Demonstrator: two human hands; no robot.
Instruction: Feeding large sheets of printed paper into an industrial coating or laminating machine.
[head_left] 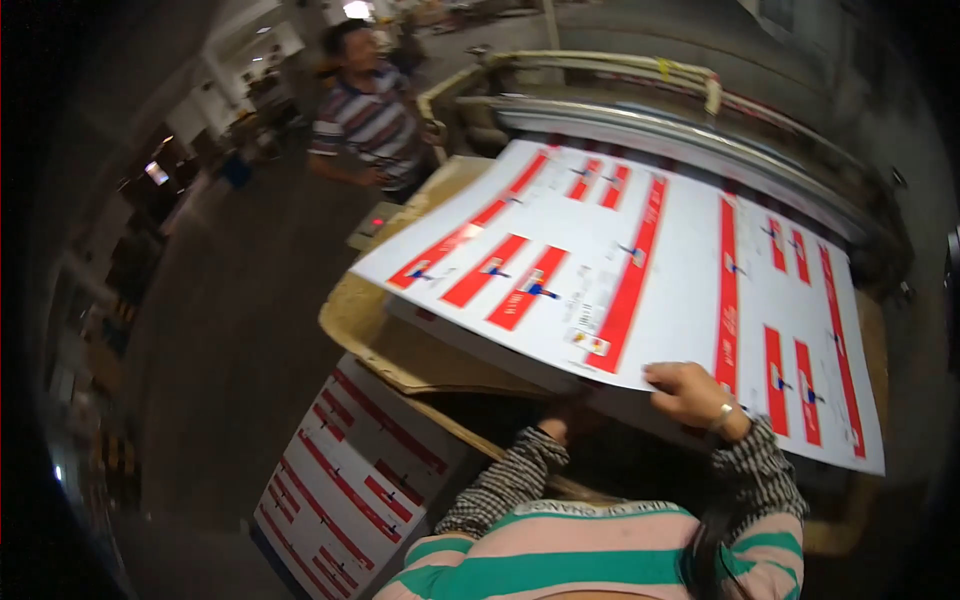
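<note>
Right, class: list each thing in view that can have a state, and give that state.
Upper sheet: spread out, printed side up
Right hand: fingers closed on the upper sheet's near edge
Left hand: partly hidden, grip unclear
Lower sheet: printed side up
Red light: lit
Roller: turning or still, cannot tell
Co-worker: standing

Obstacle beyond printed sheet [672, 290]: metal roller [640, 122]

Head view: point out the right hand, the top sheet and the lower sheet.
Right hand [688, 394], head view: back of the hand.
Top sheet [680, 285], head view: white middle of its face.
Lower sheet [348, 480], head view: middle of its face.
</note>
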